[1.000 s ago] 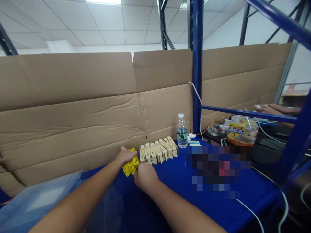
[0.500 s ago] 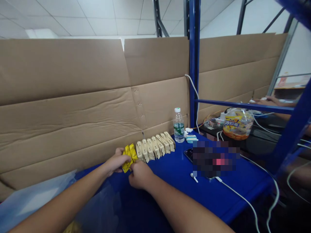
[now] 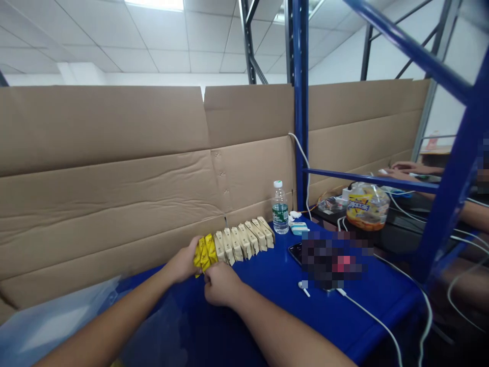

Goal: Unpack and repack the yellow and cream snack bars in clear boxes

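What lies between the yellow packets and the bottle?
Cream packets, in a row from the yellow packets almost to the bottle, as the head view shows.

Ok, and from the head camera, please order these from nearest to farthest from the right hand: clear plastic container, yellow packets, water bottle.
1. Yellow packets: just beside the right hand, on its left.
2. Water bottle: beyond the hand, to its right.
3. Clear plastic container: farther right than the bottle.

Cardboard panels (image 3: 114,163) stand behind the blue table (image 3: 263,295).
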`<state>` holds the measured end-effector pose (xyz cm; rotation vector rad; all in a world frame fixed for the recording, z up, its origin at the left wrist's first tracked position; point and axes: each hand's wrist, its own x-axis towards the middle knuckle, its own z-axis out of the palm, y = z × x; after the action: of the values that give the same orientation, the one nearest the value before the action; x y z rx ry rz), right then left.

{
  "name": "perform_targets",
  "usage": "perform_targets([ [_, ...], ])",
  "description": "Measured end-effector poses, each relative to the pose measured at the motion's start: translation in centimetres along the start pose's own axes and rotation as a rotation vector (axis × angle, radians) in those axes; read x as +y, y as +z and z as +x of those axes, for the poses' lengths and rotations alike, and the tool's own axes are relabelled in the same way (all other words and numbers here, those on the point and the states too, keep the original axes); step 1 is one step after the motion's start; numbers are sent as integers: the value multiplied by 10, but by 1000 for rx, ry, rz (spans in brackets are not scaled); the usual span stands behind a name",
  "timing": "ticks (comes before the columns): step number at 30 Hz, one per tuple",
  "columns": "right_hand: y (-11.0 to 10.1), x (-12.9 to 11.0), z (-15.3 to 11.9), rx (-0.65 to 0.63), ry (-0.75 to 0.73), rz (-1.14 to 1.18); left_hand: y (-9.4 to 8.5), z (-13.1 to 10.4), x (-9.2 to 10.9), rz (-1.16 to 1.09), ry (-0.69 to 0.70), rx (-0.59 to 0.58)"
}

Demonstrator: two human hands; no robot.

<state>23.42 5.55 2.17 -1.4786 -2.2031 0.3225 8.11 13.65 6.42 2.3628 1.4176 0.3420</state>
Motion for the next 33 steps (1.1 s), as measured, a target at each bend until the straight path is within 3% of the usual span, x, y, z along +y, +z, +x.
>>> perform_targets([
  [6,2,1,-2,12,-50,36,1,0,-10,-28,124,-41],
  [13,5,5,1,41,-30,57,-1,1,-17,18,119,-33],
  [20,2,5,0,35,-12,91,0,-1,-10,136,66,-10],
  [24,-3,5,-1,28,33,131,-10,-11,4,239,30,-23],
  [27,-8,5,-2,-37,66,180,-29,-34,23,315,17,-8],
  [29,-14,2,-4,-131,73,227,-46,-64,34,358,9,38],
  [31,-20,-2,-7,-295,55,289,-62,-108,38,389,-13,110],
  [33,-26,-8,-11,-537,8,367,-73,-164,31,392,-46,240],
])
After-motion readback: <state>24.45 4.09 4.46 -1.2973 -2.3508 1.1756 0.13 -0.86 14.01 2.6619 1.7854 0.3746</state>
